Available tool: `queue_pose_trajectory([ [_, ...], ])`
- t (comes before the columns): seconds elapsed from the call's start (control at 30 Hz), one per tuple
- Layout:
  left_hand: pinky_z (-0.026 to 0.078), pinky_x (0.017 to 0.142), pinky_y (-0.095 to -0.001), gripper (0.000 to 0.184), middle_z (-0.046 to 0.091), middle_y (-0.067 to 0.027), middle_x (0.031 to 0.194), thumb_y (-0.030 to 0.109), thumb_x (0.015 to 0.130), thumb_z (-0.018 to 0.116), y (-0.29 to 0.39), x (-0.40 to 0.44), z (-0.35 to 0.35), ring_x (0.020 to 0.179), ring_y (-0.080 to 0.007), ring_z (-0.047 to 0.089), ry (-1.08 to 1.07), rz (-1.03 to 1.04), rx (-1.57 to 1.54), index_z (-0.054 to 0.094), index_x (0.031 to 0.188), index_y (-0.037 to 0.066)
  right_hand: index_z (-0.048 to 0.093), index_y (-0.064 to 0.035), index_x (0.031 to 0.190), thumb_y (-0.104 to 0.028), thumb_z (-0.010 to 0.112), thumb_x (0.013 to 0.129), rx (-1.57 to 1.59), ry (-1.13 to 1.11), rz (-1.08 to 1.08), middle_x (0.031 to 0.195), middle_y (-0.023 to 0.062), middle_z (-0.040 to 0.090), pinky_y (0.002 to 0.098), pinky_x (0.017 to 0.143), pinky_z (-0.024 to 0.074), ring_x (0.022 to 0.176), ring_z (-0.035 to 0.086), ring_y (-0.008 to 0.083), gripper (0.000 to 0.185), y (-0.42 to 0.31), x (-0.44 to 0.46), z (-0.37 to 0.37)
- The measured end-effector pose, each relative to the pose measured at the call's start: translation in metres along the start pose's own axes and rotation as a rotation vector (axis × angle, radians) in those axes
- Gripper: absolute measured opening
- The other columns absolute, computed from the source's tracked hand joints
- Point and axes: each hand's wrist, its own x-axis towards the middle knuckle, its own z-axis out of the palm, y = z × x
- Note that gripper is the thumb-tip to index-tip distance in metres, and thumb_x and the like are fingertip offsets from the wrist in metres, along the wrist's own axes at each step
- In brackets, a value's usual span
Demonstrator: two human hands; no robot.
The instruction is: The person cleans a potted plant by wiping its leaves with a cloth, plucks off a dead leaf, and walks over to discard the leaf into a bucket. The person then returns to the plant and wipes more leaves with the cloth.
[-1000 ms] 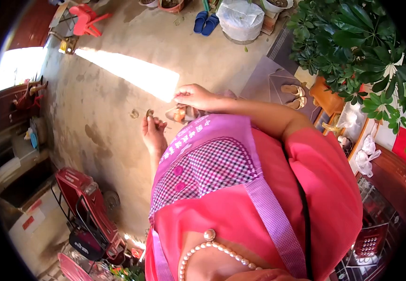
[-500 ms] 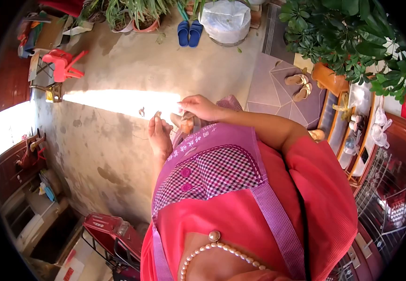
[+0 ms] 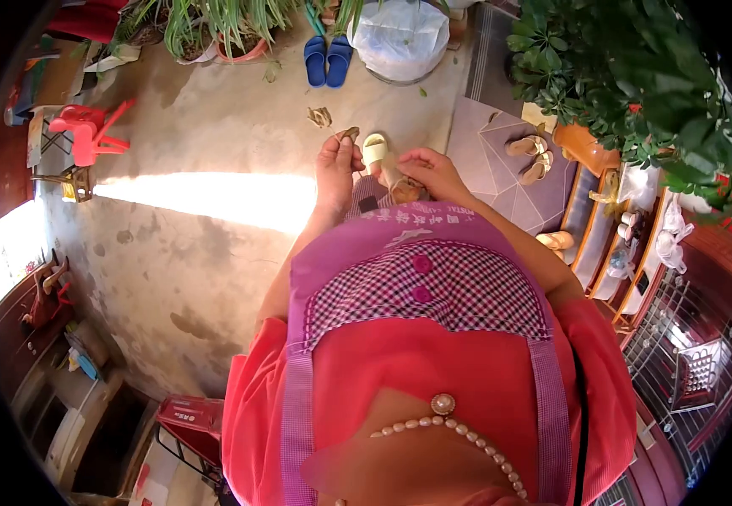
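My left hand (image 3: 337, 167) is raised at the upper middle, its thumb and fingers pinching a small brown object (image 3: 350, 133). To its right, my right hand (image 3: 435, 174) has its fingers pressed together; whatever is between them is too small to name. Just below those fingertips is a brown and orange item (image 3: 406, 191), partly hidden by the purple apron (image 3: 366, 244). A pale yellow slipper (image 3: 374, 150) shows between the hands. On the floor beyond my left hand lies a small brown dry clump (image 3: 319, 116).
Blue slippers (image 3: 328, 62) stand beside a plastic-wrapped container (image 3: 399, 40). A red stool (image 3: 91, 131) is at the upper left. Leafy plants (image 3: 610, 93), sandals (image 3: 530, 158) and a shoe rack (image 3: 599, 228) are on the right. A red case (image 3: 190, 415) is at the lower left.
The view has turned, and both hands now appear farther right and higher in it. My left hand has moved nearer the floor clump in view. The yellow slipper has come into sight.
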Motion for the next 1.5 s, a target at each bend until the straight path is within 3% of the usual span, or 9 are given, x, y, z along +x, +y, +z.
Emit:
queue_pose_trajectory([
  [0.33,0.042,0.055,-0.0197,0.017,0.054,0.0004,0.07,0.014,0.095,0.046,-0.027,0.107,0.054,0.059,-0.0065,0.048,-0.089,-0.242,0.056,0.056,0.102,0.002,0.058,-0.0033,0.107,-0.011,0.062,0.085,0.406,0.279,0.259,0.092,0.0051,0.062,0.0223,0.074,0.0473,0.082,0.059,0.0119,0.024,0.025,0.042,-0.072],
  [0.57,0.04,0.052,-0.0194,0.018,0.055,-0.0003,0.069,0.011,0.093,0.047,-0.116,0.164,0.064,0.056,-0.0058,0.047,0.028,-0.35,-0.016,0.056,0.104,0.001,0.062,-0.0043,0.103,-0.008,0.064,0.083,0.161,0.476,0.205,0.077,-0.0022,0.054,0.019,0.065,0.0426,0.07,0.051,0.0058,0.021,0.078,0.103,-0.164],
  [0.8,0.04,0.054,-0.0198,0.02,0.055,-0.0005,0.071,0.01,0.093,0.046,-0.305,0.195,0.118,0.059,-0.0062,0.047,0.038,-0.486,0.007,0.057,0.108,0.002,0.061,-0.0041,0.105,-0.006,0.065,0.079,-0.078,0.505,0.348,0.083,0.001,0.057,0.0232,0.071,0.0454,0.078,0.054,0.0095,0.026,0.275,0.184,-0.306],
  [1.0,0.041,0.058,-0.0195,0.022,0.057,-0.0008,0.074,0.01,0.093,0.045,-0.418,0.183,0.146,0.066,-0.0061,0.049,0.027,-0.656,0.042,0.057,0.109,0.0,0.055,0.003,0.111,-0.029,0.069,0.076,-0.71,0.733,0.457,0.101,0.0141,0.062,0.0336,0.079,0.0452,0.092,0.058,0.024,0.05,0.423,0.287,-0.423],
  [1.07,0.042,0.061,-0.0198,0.022,0.057,-0.0009,0.076,0.01,0.094,0.046,-0.436,0.182,0.156,0.068,-0.0061,0.049,-0.025,-0.672,0.103,0.057,0.11,0.0,0.056,0.0066,0.108,-0.035,0.07,0.075,-0.403,0.908,0.349,0.106,0.0207,0.062,0.0374,0.081,0.0452,0.097,0.059,0.0303,0.055,0.444,0.321,-0.442],
  [1.13,0.044,0.065,-0.0202,0.022,0.058,-0.0009,0.078,0.01,0.094,0.046,-0.445,0.181,0.161,0.069,-0.0062,0.05,-0.055,-0.634,0.139,0.057,0.111,0.0,0.048,0.0071,0.12,-0.038,0.071,0.074,-0.409,0.85,0.624,0.12,0.0221,0.054,0.0405,0.089,0.0444,0.107,0.055,0.0363,0.068,0.455,0.36,-0.468],
  [1.23,0.045,0.07,-0.0216,0.021,0.058,-0.0006,0.079,0.009,0.095,0.046,-0.456,0.184,0.165,0.074,-0.0068,0.052,-0.04,-0.571,0.157,0.057,0.111,0.001,0.054,0.0046,0.114,-0.035,0.066,0.077,-0.5,1.114,0.571,0.114,0.0221,0.058,0.0406,0.087,0.0453,0.106,0.056,0.0358,0.056,0.456,0.384,-0.452],
  [1.4,0.044,0.07,-0.0219,0.021,0.057,-0.0013,0.078,0.009,0.095,0.045,-0.47,0.185,0.173,0.072,-0.0068,0.05,0.061,-0.655,0.177,0.056,0.11,0.0,0.064,0.0009,0.088,-0.025,0.058,0.079,-0.522,0.971,0.085,0.082,0.0156,0.064,0.0403,0.073,0.0458,0.078,0.061,0.0289,0.028,0.488,0.362,-0.514],
  [1.5,0.044,0.067,-0.0226,0.021,0.057,-0.0025,0.078,0.007,0.095,0.045,-0.466,0.188,0.188,0.071,-0.0083,0.051,0.034,-0.643,0.223,0.056,0.11,-0.001,0.064,0.0019,0.089,-0.023,0.063,0.078,-0.351,1.152,0.267,0.083,0.0076,0.065,0.0306,0.054,0.0456,0.064,0.054,0.0173,0.027,0.479,0.349,-0.601],
])
